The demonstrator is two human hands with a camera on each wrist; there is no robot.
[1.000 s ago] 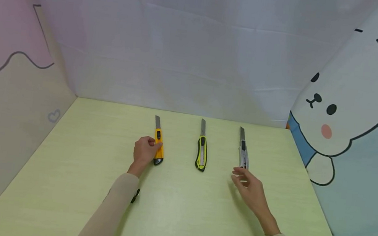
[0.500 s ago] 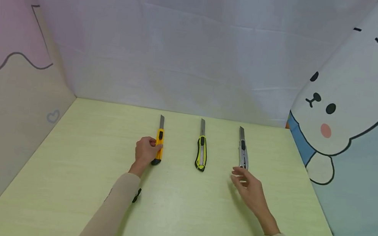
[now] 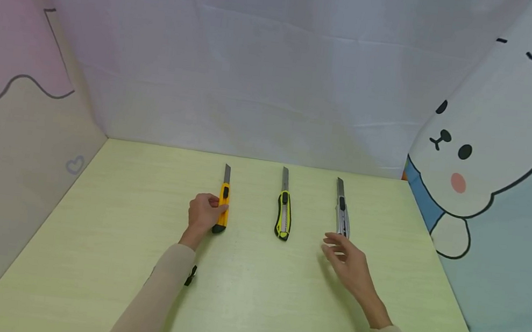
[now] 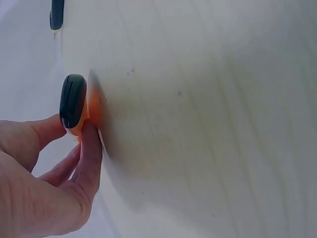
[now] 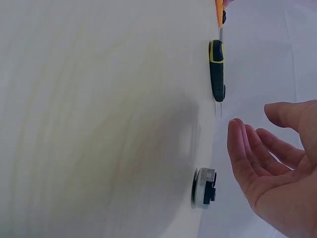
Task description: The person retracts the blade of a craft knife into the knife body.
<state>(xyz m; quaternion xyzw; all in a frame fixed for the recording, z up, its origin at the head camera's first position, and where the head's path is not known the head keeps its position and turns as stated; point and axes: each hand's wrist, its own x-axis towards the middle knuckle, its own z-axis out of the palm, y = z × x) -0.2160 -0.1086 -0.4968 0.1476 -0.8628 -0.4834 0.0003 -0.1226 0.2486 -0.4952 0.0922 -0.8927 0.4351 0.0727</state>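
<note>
My left hand (image 3: 202, 214) pinches the orange utility knife (image 3: 225, 197) between thumb and fingers, its blade pointing away from me. In the left wrist view the knife's dark end cap (image 4: 73, 101) faces the camera, close over the table. My right hand (image 3: 349, 264) holds nothing; its fingers are relaxed, just in front of the silver utility knife (image 3: 342, 216), whose near end it overlaps in the head view. Between the two hands lies a green and black utility knife (image 3: 283, 215), blade out. The right wrist view shows the thumb and fingers apart beside the silver knife (image 5: 204, 188).
All three knives are on a pale yellow-green table (image 3: 251, 305), near its far side. A white cloth wall (image 3: 265, 79) rises behind it, with printed cloth walls left and right; the right one bears a cartoon rabbit (image 3: 487, 146).
The orange knife has turned from a slight leftward slant to nearly straight ahead, still in my left hand's pinch. The right hand has shifted very slightly left.
</note>
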